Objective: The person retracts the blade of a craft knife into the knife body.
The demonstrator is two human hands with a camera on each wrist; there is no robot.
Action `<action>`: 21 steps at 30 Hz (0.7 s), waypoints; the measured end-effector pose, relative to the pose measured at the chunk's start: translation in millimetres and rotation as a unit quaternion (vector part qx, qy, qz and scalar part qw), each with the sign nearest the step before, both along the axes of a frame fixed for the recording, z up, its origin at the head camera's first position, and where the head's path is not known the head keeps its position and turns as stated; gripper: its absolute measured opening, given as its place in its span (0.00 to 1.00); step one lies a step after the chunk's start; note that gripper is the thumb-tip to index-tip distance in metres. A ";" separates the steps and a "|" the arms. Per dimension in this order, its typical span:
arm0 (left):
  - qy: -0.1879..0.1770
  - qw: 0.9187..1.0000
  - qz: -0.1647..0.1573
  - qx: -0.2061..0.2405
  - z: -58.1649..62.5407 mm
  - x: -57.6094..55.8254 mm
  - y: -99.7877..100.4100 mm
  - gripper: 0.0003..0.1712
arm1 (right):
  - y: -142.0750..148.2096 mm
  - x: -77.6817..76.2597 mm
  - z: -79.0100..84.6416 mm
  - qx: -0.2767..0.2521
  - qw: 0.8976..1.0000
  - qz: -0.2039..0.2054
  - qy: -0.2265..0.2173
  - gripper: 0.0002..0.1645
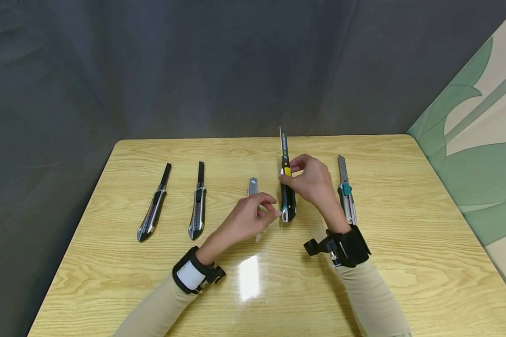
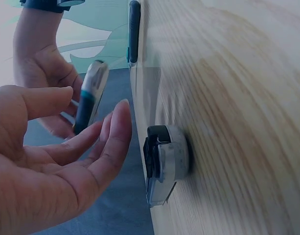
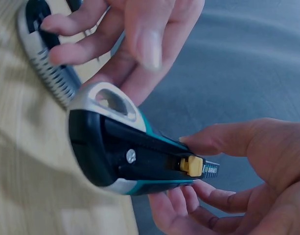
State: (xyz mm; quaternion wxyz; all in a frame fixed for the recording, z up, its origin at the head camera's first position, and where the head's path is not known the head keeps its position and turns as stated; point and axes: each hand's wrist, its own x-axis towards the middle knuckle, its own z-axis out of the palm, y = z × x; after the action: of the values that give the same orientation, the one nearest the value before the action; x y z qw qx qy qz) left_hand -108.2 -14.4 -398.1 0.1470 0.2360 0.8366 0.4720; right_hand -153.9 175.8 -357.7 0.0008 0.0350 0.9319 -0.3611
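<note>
1 cutter (image 1: 287, 199) | right hand (image 1: 315, 181) holds | axis near-to-far | blade (image 3: 211, 170) away

A wood-grain table (image 1: 421, 210) spreads before you, light glaring off its surface. Behind it you see dark cloth (image 1: 236, 70); at your right, a leaf-patterned surface (image 1: 489, 168).

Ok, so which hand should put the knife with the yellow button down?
Probably the right hand: it pinches the raised knife near its yellow button. The left hand is close to the knife's lower end, but seems to grip nothing.
</note>
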 end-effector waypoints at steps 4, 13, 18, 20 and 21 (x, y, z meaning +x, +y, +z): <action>-0.026 0.999 0.001 0.030 0.6 1.0 2.0 0.19 | -6.6 1.8 6.8 -0.035 0.999 0.000 0.008 0.24; -0.042 0.995 0.033 0.084 4.5 3.3 4.7 0.13 | -13.9 3.9 13.5 -0.107 0.994 0.011 0.017 0.26; -0.047 0.992 0.048 0.109 7.4 5.1 1.4 0.16 | -11.3 5.3 13.8 -0.152 0.987 0.042 0.007 0.27; -0.063 0.988 0.045 0.134 9.0 5.6 0.5 0.17 | -10.5 5.3 13.4 -0.181 0.982 0.056 0.000 0.26; -0.073 0.985 0.042 0.149 10.3 5.8 0.1 0.17 | -10.2 5.1 13.2 -0.196 0.979 0.063 -0.004 0.25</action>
State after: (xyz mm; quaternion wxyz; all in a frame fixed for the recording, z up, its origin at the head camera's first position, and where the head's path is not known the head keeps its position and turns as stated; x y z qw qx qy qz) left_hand -102.4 -14.4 -387.8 0.1508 0.1850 0.7534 0.6127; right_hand -148.8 165.6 -344.5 0.0344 -0.0235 0.8435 -0.5355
